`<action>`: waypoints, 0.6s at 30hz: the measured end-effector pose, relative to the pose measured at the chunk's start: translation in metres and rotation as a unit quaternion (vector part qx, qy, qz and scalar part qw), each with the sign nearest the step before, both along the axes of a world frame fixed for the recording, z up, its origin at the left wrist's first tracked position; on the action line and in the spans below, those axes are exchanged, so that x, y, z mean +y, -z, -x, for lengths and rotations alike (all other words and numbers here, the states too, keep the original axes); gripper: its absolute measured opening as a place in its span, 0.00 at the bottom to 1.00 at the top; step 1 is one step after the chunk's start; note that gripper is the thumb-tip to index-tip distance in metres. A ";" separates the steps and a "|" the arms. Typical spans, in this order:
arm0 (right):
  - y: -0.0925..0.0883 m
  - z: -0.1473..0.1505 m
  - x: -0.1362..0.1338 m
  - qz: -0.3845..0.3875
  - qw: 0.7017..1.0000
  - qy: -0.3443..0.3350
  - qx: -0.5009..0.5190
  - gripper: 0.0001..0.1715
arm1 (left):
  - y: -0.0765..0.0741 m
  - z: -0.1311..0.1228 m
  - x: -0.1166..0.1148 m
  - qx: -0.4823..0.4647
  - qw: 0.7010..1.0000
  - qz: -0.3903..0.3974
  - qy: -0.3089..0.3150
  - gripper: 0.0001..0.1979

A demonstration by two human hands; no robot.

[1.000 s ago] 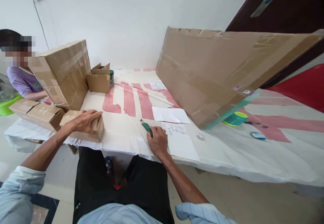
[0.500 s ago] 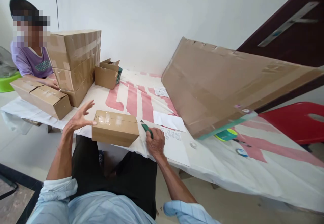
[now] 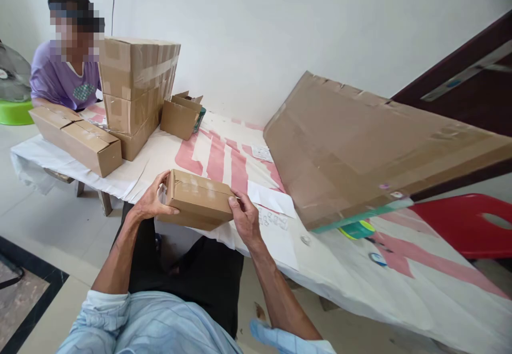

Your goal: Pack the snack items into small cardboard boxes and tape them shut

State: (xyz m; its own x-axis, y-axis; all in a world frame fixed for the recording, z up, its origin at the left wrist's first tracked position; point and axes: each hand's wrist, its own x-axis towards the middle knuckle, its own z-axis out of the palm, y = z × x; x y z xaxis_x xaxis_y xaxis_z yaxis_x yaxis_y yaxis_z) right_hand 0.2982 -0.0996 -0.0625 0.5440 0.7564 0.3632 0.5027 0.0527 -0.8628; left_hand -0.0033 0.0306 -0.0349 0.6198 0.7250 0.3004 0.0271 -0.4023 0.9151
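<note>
A small cardboard box [image 3: 196,202] with clear tape across its top is at the table's front edge, just before my lap. My left hand [image 3: 154,200] grips its left end, thumb along the near side and fingers over the far corner. At the opposite end, my right hand [image 3: 245,216] holds the box's right corner, thumb on top. Whether the box is slightly raised off the cloth, I cannot tell. The green utility knife does not show; the box or my right hand may hide it.
Taped cartons [image 3: 136,85] are stacked at the left, beside a long box [image 3: 78,138] and a person in purple [image 3: 66,74]. A large cardboard sheet [image 3: 360,151] leans at the right. Papers [image 3: 272,199] and a tape roll [image 3: 358,230] lie on the cloth-covered table [image 3: 340,268].
My left hand has closed onto the box's left end. My right hand has gone from holding the green knife on the table to gripping the box's right corner. The knife has dropped from sight.
</note>
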 end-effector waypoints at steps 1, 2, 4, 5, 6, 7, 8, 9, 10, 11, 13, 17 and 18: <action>0.002 -0.002 -0.001 0.000 1.000 0.005 -0.003 0.37 | -0.004 -0.001 -0.005 0.003 1.000 -0.015 0.000 0.66; 0.004 -0.005 -0.003 -0.002 1.000 0.011 -0.004 0.37 | -0.007 -0.001 -0.008 0.008 1.000 -0.028 0.002 0.67; 0.007 -0.010 -0.005 -0.005 1.000 0.021 0.000 0.37 | -0.013 -0.003 -0.015 0.017 0.999 -0.050 0.011 0.67; 0.008 -0.013 -0.006 -0.005 1.000 0.024 0.008 0.37 | -0.016 -0.004 -0.017 0.020 0.998 -0.061 0.017 0.67; 0.009 -0.015 -0.007 -0.002 0.999 0.026 0.018 0.38 | -0.018 -0.005 -0.020 0.024 0.997 -0.071 0.021 0.66; 0.010 -0.017 -0.008 0.002 0.999 0.027 0.029 0.39 | -0.019 -0.006 -0.022 0.026 0.996 -0.080 0.022 0.66; 0.011 -0.018 -0.009 0.007 0.999 0.028 0.038 0.40 | -0.020 -0.007 -0.023 0.027 0.996 -0.088 0.022 0.65; 0.011 -0.020 -0.010 0.010 0.999 0.027 0.045 0.41 | -0.020 -0.009 -0.025 0.026 0.995 -0.092 0.021 0.65; 0.012 -0.021 -0.010 0.012 0.998 0.026 0.050 0.42 | -0.020 -0.010 -0.027 0.022 0.995 -0.092 0.020 0.65; 0.013 -0.023 -0.010 0.012 0.998 0.023 0.052 0.42 | -0.020 -0.012 -0.028 0.017 0.996 -0.091 0.019 0.65; 0.016 -0.026 -0.010 0.010 0.998 0.017 0.056 0.41 | -0.019 -0.015 -0.029 0.006 0.996 -0.088 0.019 0.66; 0.023 -0.032 -0.007 0.015 0.997 -0.006 0.069 0.40 | -0.017 -0.018 -0.029 0.000 0.995 -0.094 0.024 0.68; 0.025 -0.034 -0.007 0.016 0.997 -0.012 0.070 0.40 | -0.017 -0.018 -0.029 -0.002 0.995 -0.100 0.027 0.68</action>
